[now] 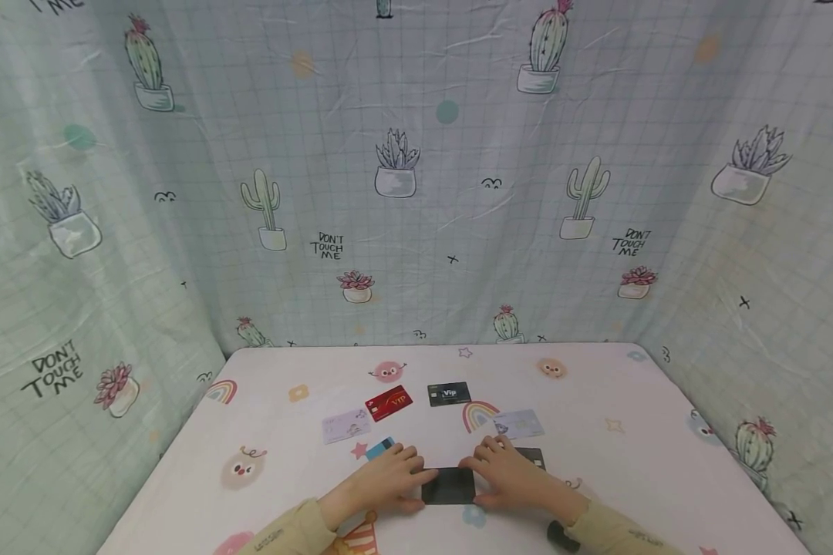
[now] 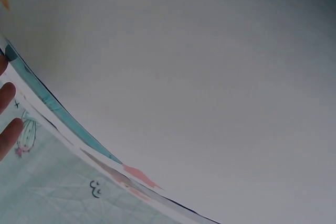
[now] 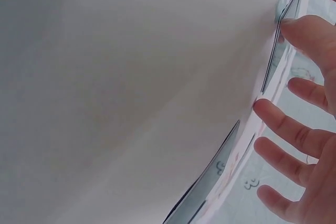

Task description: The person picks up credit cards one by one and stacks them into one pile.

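Note:
A plain black rectangular card [image 1: 448, 486] lies flat between the two hands near the front of the table. At its left edge, the fingertips of the left hand [image 1: 389, 476] touch it. The right hand [image 1: 510, 476] touches its right edge with thumb and forefinger. Close by the right wrist view, the right hand [image 3: 307, 150] has its fingers spread and fairly straight, the thumb against the thin card's edge [image 3: 271, 61]. Only a few fingertips of the left hand [image 2: 9, 135] show in the left wrist view. A blue card [image 1: 379, 448] is partly covered by the left hand.
Beyond the hands lie a lilac card [image 1: 346, 426], a red VIP card [image 1: 389, 402], a black Vip card [image 1: 449, 394] and a pale blue card [image 1: 519, 424]. Behind the right hand a dark card [image 1: 533, 456] is partly hidden. A dark object [image 1: 562, 537] sits by the right sleeve.

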### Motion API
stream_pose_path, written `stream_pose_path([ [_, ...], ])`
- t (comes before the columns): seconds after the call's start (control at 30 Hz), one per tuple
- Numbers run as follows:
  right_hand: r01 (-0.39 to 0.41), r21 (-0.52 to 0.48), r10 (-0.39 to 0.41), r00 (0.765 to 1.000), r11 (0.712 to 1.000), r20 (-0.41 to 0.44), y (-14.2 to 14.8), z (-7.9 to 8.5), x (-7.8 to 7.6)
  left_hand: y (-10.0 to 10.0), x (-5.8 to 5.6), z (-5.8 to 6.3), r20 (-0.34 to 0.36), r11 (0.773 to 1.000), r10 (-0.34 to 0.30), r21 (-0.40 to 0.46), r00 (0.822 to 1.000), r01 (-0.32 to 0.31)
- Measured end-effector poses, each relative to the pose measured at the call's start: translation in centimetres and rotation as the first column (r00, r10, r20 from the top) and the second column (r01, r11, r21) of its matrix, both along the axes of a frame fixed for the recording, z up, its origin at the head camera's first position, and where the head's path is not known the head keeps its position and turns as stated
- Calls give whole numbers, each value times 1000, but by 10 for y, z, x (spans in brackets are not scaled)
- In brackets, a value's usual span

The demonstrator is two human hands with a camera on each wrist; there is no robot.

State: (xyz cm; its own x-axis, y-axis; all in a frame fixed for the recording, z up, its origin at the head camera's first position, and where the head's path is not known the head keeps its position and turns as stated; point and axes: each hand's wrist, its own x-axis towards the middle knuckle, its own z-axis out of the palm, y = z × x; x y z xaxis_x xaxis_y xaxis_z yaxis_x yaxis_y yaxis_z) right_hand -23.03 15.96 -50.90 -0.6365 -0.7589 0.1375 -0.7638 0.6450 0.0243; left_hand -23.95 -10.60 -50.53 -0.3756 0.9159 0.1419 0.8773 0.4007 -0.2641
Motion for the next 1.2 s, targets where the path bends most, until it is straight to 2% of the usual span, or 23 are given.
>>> stream_pose_path([
  [0.2, -5, 6, 5, 1000, 1000, -20, -1, 0, -2, -2, -1, 1, -4, 1000, -7, 13, 1000, 7],
  [0.5, 37, -3, -37, 998, 999, 60, 2, 5, -2, -2, -2, 3, 0, 1000, -3, 20, 1000, 3],
  [0.7, 31, -24, -29, 998, 999, 53, 5, 4, -3, -5, -3, 4, -22, 999, -17, 27, 1000, 17],
  [0.93, 69, -44, -64, 992, 997, 111, 10, 3, -9, -6, -6, 1, -68, 998, -30, 45, 997, 33],
  [1.07, 73, -63, -67, 994, 995, 88, 12, 3, -11, -5, -7, 2, -106, 996, -43, 69, 993, 50],
  [1.2, 78, -81, -72, 995, 994, 66, 14, 3, -12, -4, -9, 3, -113, 996, -39, 70, 993, 48],
])
